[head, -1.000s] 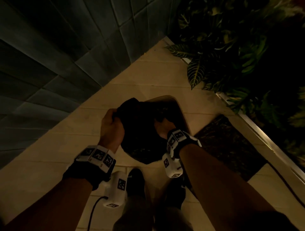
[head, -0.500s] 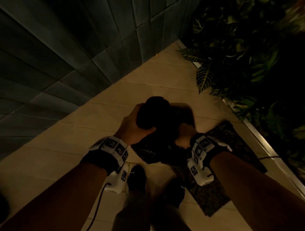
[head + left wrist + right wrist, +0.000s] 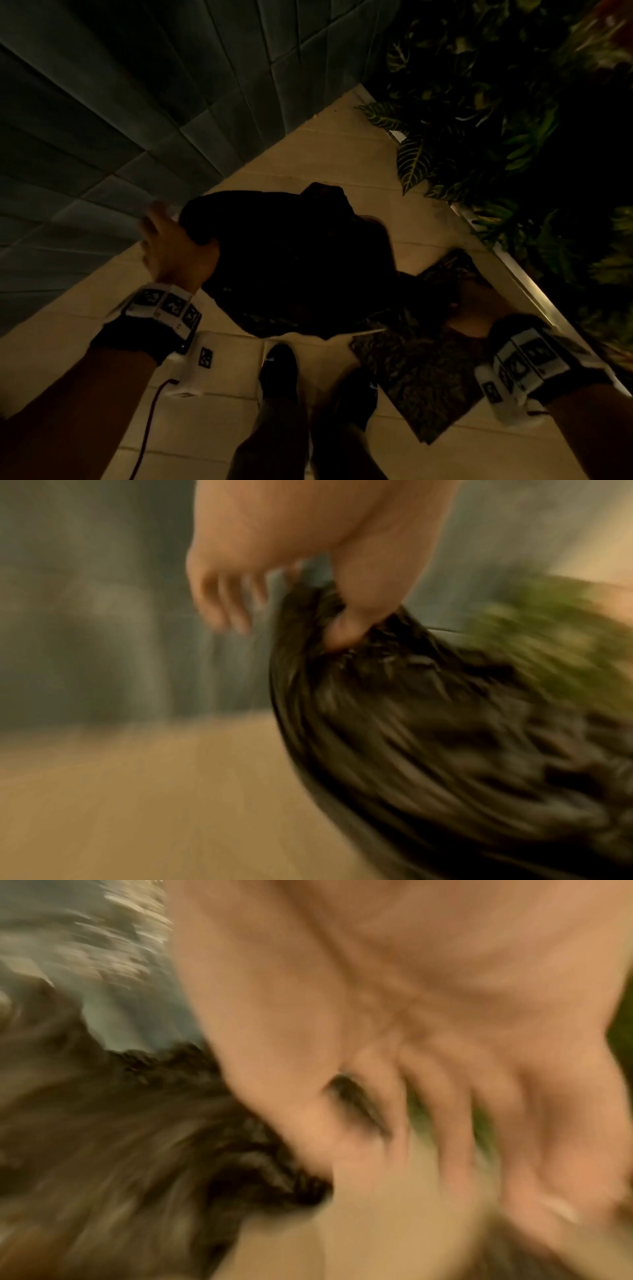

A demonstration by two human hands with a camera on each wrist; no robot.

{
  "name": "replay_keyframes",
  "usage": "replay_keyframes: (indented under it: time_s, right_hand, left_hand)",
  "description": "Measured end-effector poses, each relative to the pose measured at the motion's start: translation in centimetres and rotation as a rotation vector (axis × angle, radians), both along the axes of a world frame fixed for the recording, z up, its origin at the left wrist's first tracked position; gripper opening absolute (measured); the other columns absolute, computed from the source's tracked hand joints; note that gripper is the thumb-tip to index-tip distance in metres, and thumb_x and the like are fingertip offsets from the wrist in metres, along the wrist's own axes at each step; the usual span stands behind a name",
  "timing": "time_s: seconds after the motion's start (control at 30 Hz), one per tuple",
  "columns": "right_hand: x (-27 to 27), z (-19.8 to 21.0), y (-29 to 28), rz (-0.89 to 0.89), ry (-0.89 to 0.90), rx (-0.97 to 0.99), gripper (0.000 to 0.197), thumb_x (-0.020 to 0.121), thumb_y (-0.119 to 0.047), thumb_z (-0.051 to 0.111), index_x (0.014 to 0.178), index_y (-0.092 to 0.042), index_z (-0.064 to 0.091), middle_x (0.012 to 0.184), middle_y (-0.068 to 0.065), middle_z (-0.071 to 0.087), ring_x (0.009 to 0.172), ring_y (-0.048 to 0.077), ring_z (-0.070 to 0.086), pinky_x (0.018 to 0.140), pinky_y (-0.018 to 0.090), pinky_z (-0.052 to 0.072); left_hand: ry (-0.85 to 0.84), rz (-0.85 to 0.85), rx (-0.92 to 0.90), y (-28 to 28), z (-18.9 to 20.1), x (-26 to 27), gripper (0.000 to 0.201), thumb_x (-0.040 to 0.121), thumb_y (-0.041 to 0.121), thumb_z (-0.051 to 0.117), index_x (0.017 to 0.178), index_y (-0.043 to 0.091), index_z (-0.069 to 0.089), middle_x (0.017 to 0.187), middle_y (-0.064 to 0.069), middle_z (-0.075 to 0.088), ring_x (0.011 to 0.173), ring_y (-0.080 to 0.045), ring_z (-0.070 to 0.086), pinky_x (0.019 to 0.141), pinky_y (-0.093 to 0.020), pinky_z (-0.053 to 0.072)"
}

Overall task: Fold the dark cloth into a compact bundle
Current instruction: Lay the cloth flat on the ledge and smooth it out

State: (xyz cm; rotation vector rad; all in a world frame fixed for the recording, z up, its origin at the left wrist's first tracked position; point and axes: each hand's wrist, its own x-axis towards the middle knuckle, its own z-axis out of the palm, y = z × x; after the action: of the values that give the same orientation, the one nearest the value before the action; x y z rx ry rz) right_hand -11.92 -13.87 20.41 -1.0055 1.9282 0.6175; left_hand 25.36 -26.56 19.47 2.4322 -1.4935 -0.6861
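Dark cloth (image 3: 294, 260): soft, crumpled, matte black, spread in an irregular sheet in the air between both hands, above the pale tiled floor (image 3: 346, 161).

Left hand (image 3: 174, 250): thumb and forefinger pinch the cloth's bunched left edge; the other fingers (image 3: 222, 599) hang loose.

Right hand (image 3: 476, 308): thumb presses a cloth corner against the forefinger; the remaining fingers are spread. Heavy blur.

Dark patterned mat (image 3: 421, 377): flat, speckled, on the floor under the right hand.

Grey panelled wall (image 3: 137, 102) left; leafy plants (image 3: 479, 120) right; open floor between.
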Motion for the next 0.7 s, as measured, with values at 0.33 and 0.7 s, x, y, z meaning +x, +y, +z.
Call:
replay_keyframes:
  time_s: [0.33,0.7]
  right_hand:
    - [8.1,-0.2,-8.8,0.193,-0.275,-0.333,0.08,0.075,-0.053,0.067,0.138,-0.023,0.027,0.131,0.01,0.049,0.112,0.033,0.055,0.093,0.044,0.048]
    - [3.6,0.7,-9.6,-0.557,-0.453,-0.623,0.029,0.086,-0.042,0.061,0.094,-0.014,0.065,0.084,-0.006,0.064,0.078,0.01,0.06,0.06,0.008,0.044]
  left_hand:
    - [-0.357,-0.906,0.402,-2.6,-0.7,-9.7,0.093,0.075,0.06,0.062,0.148,0.039,0.009,0.151,-0.014,0.032,0.136,-0.049,0.018,0.109,-0.063,0.015]
    - [0.136,-0.575,0.055,-6.6,-0.1,-5.8,0.014,0.082,0.025,0.067,0.091,0.019,0.059,0.078,-0.005,0.06,0.088,-0.035,0.062,0.08,-0.042,0.049]
